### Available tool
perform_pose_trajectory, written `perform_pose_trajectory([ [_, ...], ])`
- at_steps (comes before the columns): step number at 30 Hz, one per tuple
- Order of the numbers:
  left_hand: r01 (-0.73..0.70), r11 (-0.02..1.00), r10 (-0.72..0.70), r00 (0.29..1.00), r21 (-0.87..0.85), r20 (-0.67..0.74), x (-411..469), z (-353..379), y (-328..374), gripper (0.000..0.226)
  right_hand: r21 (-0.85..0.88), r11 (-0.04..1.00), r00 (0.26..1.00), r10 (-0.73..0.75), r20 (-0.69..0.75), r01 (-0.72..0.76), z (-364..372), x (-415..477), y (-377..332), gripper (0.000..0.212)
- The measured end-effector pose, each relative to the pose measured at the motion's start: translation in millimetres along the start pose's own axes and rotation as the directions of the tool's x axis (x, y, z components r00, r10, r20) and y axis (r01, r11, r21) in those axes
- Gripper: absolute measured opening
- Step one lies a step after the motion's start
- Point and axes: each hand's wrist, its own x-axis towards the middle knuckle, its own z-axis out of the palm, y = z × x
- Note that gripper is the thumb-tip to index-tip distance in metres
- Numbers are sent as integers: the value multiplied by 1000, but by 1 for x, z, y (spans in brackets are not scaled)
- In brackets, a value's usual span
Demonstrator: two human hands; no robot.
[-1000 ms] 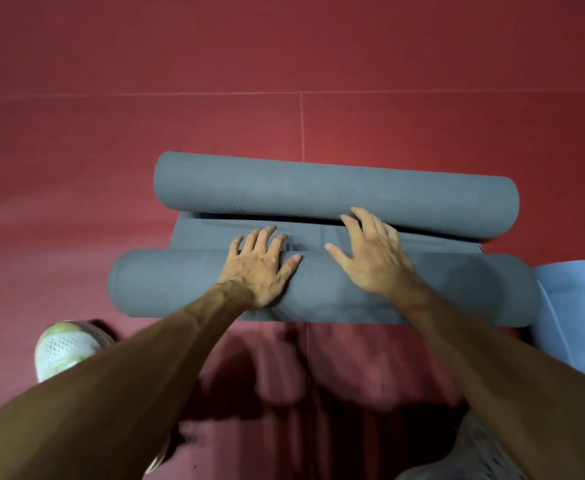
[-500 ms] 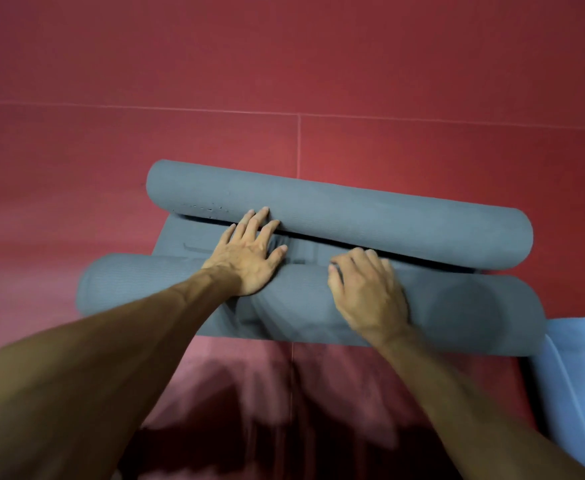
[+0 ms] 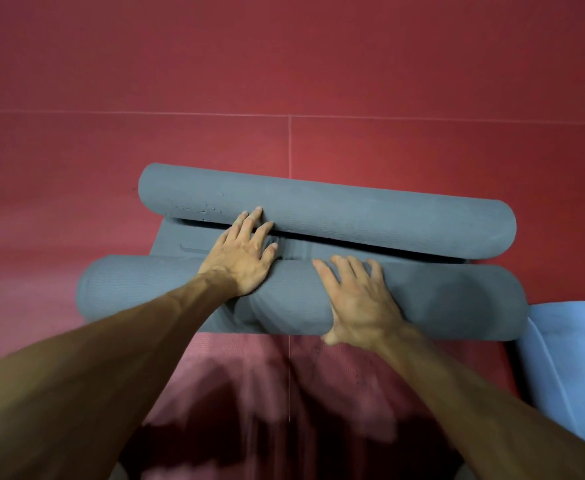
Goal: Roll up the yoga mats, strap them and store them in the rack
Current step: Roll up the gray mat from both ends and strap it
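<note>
Blue mat (image 3: 571, 348) lies at the near right edge. Right hand (image 3: 357, 299) grasps the near grey roll (image 3: 138, 289), fingers curled over its top, thumb on the near side. Left hand (image 3: 246, 254) lies flat, released, its straight fingertips touching the far grey roll (image 3: 370, 216). The rolls lie parallel on the red floor (image 3: 284, 64).

**Grey on red, blue at the side**

The grey mat (image 3: 353, 209) is plain slate grey with a fine ribbed weave and a few small pale flecks towards its left end. The floor (image 3: 284, 64) is deep red, crossed by thin pale seams. The mat (image 3: 568, 358) at the near right is light blue.
</note>
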Motion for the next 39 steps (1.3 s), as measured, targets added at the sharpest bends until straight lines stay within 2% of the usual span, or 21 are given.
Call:
perform_pose_trajectory([
  [3, -6, 1000, 6, 1000, 10, 8, -14, -1, 0, 54, 42, 999, 993, -7, -121, 12, 6, 5, 4, 124],
  [5, -7, 999, 7, 1000, 35, -5, -27, -1, 4, 51, 38, 999, 992, -23, -128, 28, 2, 7, 6, 122],
  [7, 16, 997, -16, 1000, 71, -9, -44, 0, 9, 54, 19, 999, 996, -37, -81, 39, -3, 6, 5, 119],
  [11, 55, 988, -52, 998, 148, -25, -74, 8, 19, 89, 99, 994, 999, -41, 27, 38, -3, -6, 2, 121],
  [15, 49, 986, -51, 999, 161, 4, -88, 17, 24, 95, 173, 984, 994, -51, 96, 34, 1, -21, 2, 125],
  [18, 43, 983, -43, 999, 181, -4, -90, 22, 22, 94, 203, 978, 998, -48, 42, 39, 5, -29, 2, 118],
  [20, 39, 984, -38, 999, 175, -7, -88, 20, 22, 92, 296, 955, 997, -5, -72, 26, 9, -34, 0, 101],
  [23, 19, 985, -17, 1000, 173, -10, -81, 18, 20, 80, 389, 921, 946, 113, -304, 15, 18, -38, -5, 69],
  [25, 11, 988, -6, 999, 151, -34, -74, 16, 18, 81, 367, 929, 904, 189, -383, -39, 23, -38, -7, 62],
  [29, -35, 989, 61, 981, 141, -186, -64, 21, 14, 61, 294, 940, 870, 285, -402, -172, 24, -31, -9, 64],
  [31, -37, 990, 64, 978, 134, -199, -59, 21, 13, 57, 280, 939, 875, 301, -379, -202, 22, -23, -8, 65],
  [39, -29, 992, 49, 984, 124, -169, -26, 9, 12, 76, 294, 932, 874, 316, -370, -213, 14, 11, 9, 68],
])
